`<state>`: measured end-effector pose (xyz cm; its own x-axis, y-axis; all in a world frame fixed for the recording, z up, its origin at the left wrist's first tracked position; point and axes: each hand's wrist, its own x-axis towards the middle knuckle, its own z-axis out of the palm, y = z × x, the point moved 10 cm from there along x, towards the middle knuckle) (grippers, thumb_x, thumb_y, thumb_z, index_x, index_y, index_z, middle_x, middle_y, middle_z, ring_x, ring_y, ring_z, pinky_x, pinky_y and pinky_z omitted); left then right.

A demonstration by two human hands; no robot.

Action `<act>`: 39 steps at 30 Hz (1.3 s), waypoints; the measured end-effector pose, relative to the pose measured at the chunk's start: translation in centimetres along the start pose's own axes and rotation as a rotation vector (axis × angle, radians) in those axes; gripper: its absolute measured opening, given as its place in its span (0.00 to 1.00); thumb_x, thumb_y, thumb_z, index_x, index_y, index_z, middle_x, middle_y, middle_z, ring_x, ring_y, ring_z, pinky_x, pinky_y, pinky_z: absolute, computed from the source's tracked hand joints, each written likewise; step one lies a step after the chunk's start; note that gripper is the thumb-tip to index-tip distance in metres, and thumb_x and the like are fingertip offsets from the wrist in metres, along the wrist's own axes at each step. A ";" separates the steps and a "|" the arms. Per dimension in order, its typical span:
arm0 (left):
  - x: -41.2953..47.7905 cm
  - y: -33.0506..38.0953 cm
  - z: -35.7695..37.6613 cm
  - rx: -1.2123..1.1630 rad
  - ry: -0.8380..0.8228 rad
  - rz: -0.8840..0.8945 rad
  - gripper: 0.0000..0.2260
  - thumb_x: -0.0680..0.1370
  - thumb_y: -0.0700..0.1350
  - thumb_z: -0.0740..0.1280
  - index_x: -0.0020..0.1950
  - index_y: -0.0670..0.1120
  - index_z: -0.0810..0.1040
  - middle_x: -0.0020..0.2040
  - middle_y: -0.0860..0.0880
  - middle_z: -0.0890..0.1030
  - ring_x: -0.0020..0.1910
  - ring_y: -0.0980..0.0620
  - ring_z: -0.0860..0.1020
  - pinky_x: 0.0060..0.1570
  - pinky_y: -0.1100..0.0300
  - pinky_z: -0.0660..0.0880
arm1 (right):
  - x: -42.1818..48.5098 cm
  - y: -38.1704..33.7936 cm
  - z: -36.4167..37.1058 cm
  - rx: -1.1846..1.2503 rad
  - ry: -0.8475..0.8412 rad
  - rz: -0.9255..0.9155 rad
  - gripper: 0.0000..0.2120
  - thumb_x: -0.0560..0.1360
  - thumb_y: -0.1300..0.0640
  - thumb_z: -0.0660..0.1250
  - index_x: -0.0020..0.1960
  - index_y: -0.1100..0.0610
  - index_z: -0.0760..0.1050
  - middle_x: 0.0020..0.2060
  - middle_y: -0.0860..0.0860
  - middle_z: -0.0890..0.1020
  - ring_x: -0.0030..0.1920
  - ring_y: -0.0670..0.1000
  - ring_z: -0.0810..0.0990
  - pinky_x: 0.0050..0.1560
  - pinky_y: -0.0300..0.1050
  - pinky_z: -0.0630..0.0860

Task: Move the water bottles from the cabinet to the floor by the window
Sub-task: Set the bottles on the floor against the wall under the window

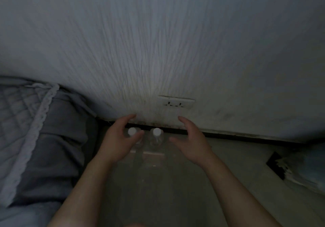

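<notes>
Two water bottles stand upright on the floor (175,182) at centre frame, close to the dark skirting at the foot of the wall (158,42). The left bottle (132,132) and the right bottle (156,135) sit just beside each other, white caps up; whether they touch cannot be told. A socket plate (176,102) is on the wall directly above them.

The left hand (119,138) is open, with curved fingers arched over the left bottle; contact with it cannot be confirmed. The right hand (190,142) is open and empty, right of the right bottle and apart from it.

Judged step: release after placement. To do it well:
- Lift both hands straight up and back; avoid sideways sweeps, since tall clear bottles tip easily.
- Clear the left cap first, as the fingers pass over it.
- Check that both bottles stand steady.
- Keep the forearms off the grey bedding (44,138) at lower left.

No window shows in frame.
</notes>
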<state>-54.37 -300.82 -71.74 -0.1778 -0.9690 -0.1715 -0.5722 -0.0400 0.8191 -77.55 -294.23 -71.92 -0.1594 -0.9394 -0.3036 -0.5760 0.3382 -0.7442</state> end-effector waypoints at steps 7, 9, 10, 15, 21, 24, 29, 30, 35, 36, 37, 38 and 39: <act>-4.1 11.6 -6.3 0.127 0.019 -0.028 0.23 0.78 0.50 0.67 0.72 0.48 0.70 0.71 0.51 0.72 0.70 0.55 0.68 0.68 0.64 0.61 | -6.0 -8.9 -8.3 -0.232 -0.001 -0.006 0.29 0.77 0.49 0.66 0.75 0.54 0.62 0.74 0.50 0.66 0.74 0.50 0.63 0.70 0.37 0.56; -5.1 15.0 -8.1 0.153 -0.003 -0.017 0.23 0.79 0.50 0.65 0.73 0.48 0.69 0.73 0.50 0.70 0.72 0.54 0.66 0.72 0.60 0.60 | -7.7 -11.7 -11.0 -0.273 0.008 0.001 0.28 0.78 0.49 0.64 0.75 0.54 0.62 0.74 0.50 0.66 0.74 0.51 0.63 0.71 0.40 0.57; -5.5 16.8 -9.1 0.164 -0.019 -0.009 0.23 0.79 0.51 0.65 0.73 0.48 0.68 0.73 0.50 0.69 0.73 0.53 0.65 0.73 0.58 0.60 | -8.5 -13.1 -12.5 -0.287 0.012 0.001 0.27 0.79 0.49 0.64 0.75 0.54 0.62 0.74 0.50 0.66 0.74 0.51 0.63 0.72 0.41 0.57; -8.5 25.8 -14.0 0.278 -0.055 0.043 0.20 0.80 0.49 0.63 0.71 0.44 0.71 0.72 0.46 0.71 0.72 0.48 0.67 0.69 0.58 0.61 | -13.2 -20.4 -18.9 -0.329 0.008 0.010 0.24 0.81 0.50 0.59 0.75 0.54 0.63 0.74 0.50 0.67 0.74 0.52 0.63 0.71 0.42 0.58; -12.5 35.8 -18.9 0.397 -0.111 0.117 0.20 0.82 0.49 0.57 0.72 0.43 0.70 0.73 0.45 0.70 0.73 0.47 0.65 0.73 0.55 0.58 | -18.5 -27.8 -26.2 -0.403 0.029 0.044 0.23 0.82 0.50 0.54 0.76 0.54 0.62 0.75 0.50 0.65 0.75 0.51 0.60 0.73 0.43 0.55; -14.3 41.0 -21.1 0.367 -0.122 0.169 0.19 0.82 0.48 0.57 0.73 0.47 0.69 0.74 0.49 0.67 0.75 0.51 0.61 0.75 0.55 0.54 | -21.3 -31.2 -29.7 -0.395 0.076 0.036 0.22 0.82 0.50 0.53 0.75 0.54 0.64 0.76 0.48 0.64 0.76 0.48 0.58 0.75 0.42 0.52; -16.9 49.9 -24.4 0.366 -0.118 0.291 0.20 0.82 0.49 0.58 0.74 0.50 0.67 0.75 0.53 0.65 0.76 0.55 0.58 0.75 0.60 0.49 | -25.8 -37.0 -35.6 -0.434 0.170 -0.005 0.22 0.82 0.50 0.55 0.75 0.55 0.66 0.75 0.49 0.66 0.76 0.50 0.59 0.75 0.41 0.51; -17.3 51.5 -25.0 0.365 -0.115 0.303 0.20 0.82 0.49 0.58 0.74 0.50 0.66 0.76 0.53 0.65 0.76 0.55 0.57 0.74 0.60 0.49 | -26.7 -37.9 -36.7 -0.436 0.186 -0.008 0.22 0.82 0.50 0.55 0.75 0.55 0.65 0.75 0.50 0.65 0.76 0.50 0.59 0.75 0.42 0.51; -19.0 58.1 -27.3 0.358 -0.098 0.331 0.20 0.82 0.50 0.58 0.74 0.50 0.66 0.76 0.52 0.64 0.77 0.55 0.57 0.76 0.55 0.52 | -30.3 -41.4 -41.7 -0.423 0.236 0.012 0.23 0.82 0.49 0.54 0.75 0.54 0.63 0.76 0.49 0.64 0.77 0.50 0.57 0.76 0.44 0.52; -19.3 59.2 -27.6 0.363 -0.098 0.332 0.21 0.82 0.50 0.58 0.75 0.50 0.66 0.76 0.52 0.63 0.77 0.55 0.57 0.76 0.54 0.52 | -30.9 -41.9 -42.6 -0.423 0.247 0.017 0.23 0.82 0.49 0.54 0.76 0.54 0.63 0.76 0.49 0.64 0.77 0.50 0.57 0.76 0.45 0.53; -19.5 60.2 -27.8 0.374 -0.097 0.340 0.21 0.82 0.50 0.57 0.75 0.50 0.66 0.76 0.52 0.63 0.77 0.55 0.57 0.76 0.54 0.53 | -31.5 -42.4 -43.6 -0.428 0.260 0.019 0.23 0.82 0.49 0.55 0.75 0.54 0.63 0.76 0.49 0.64 0.77 0.50 0.58 0.76 0.46 0.53; -19.9 61.2 -27.9 0.388 -0.096 0.351 0.21 0.82 0.51 0.57 0.75 0.49 0.66 0.76 0.52 0.63 0.77 0.55 0.57 0.76 0.55 0.53 | -32.1 -42.8 -44.4 -0.435 0.274 0.018 0.23 0.82 0.50 0.55 0.75 0.54 0.64 0.75 0.49 0.65 0.77 0.51 0.58 0.76 0.47 0.54; -20.2 62.2 -28.0 0.402 -0.094 0.365 0.21 0.82 0.51 0.57 0.75 0.49 0.66 0.76 0.52 0.63 0.77 0.55 0.57 0.76 0.55 0.53 | -32.6 -43.1 -45.3 -0.440 0.285 0.019 0.23 0.82 0.50 0.55 0.75 0.55 0.64 0.75 0.50 0.65 0.76 0.52 0.59 0.76 0.47 0.54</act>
<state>-63.97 -290.51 -1.98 -0.4822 -0.8758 0.0212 -0.7176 0.4088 0.5639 -83.79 -280.72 -2.98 -0.3495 -0.9321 -0.0948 -0.8436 0.3570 -0.4011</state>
